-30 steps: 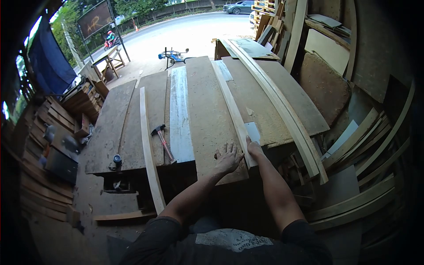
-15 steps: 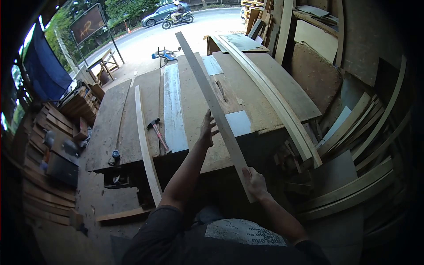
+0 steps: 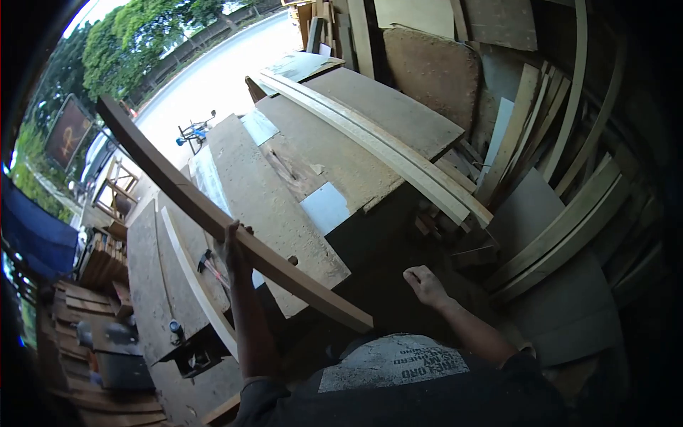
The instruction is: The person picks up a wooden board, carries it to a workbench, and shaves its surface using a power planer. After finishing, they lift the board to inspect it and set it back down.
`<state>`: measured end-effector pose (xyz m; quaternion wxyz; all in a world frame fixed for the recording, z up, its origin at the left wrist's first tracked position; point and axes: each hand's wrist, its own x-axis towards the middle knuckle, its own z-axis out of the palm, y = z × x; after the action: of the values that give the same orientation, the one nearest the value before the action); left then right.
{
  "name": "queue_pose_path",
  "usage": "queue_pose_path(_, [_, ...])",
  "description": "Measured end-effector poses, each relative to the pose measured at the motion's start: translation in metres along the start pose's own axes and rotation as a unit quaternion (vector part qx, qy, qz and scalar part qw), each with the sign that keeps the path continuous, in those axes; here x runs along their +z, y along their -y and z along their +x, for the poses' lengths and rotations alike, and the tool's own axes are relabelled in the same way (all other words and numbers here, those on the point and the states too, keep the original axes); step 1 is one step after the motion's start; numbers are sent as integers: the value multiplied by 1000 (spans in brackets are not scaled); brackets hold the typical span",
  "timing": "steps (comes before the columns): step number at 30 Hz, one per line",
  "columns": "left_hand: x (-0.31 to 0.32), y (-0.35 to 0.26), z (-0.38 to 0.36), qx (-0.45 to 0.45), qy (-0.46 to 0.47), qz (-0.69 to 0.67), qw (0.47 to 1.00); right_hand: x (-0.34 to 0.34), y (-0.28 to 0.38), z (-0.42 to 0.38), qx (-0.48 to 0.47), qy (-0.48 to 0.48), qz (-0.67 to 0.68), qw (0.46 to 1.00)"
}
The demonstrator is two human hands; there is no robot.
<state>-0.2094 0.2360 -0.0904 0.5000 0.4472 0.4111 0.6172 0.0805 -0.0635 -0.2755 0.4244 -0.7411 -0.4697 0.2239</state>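
A long wooden plank [image 3: 186, 199] slants from the upper left down toward my body, raised over the workbench. My left hand [image 3: 235, 249] is wrapped around it near its middle, with fingers showing above and below the wood. Off the plank's near end, to the right, my right hand [image 3: 425, 286] is closed in a fist, and nothing shows in it. Beyond my left hand, a claw hammer [image 3: 205, 260] lies on the bench, partly hidden by that hand. A thin pale wood strip [image 3: 193, 275] rests beside the hammer.
The worn workbench [image 3: 242, 178] carries a pair of long pale battens [image 3: 384, 142] on its right side. Boards and offcuts [image 3: 523, 132] lean along the right wall. A small round dark object [image 3: 176, 327] sits at the bench's near left edge. Stacked wood [image 3: 103, 267] stands at left.
My right hand has let go of the plank's near end and moved right. My left hand now grips the plank, which has swung left. The camera view has turned right.
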Motion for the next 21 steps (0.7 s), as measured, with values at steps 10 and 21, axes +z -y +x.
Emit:
queue_pose_path(10, [6,-78,18,25,2,156,987,-165,-88,148,73,-276,118,951])
queue_pose_path(21, [34,-32,11,95,-89,354,926,-181,-247,343,148,24,-74,986])
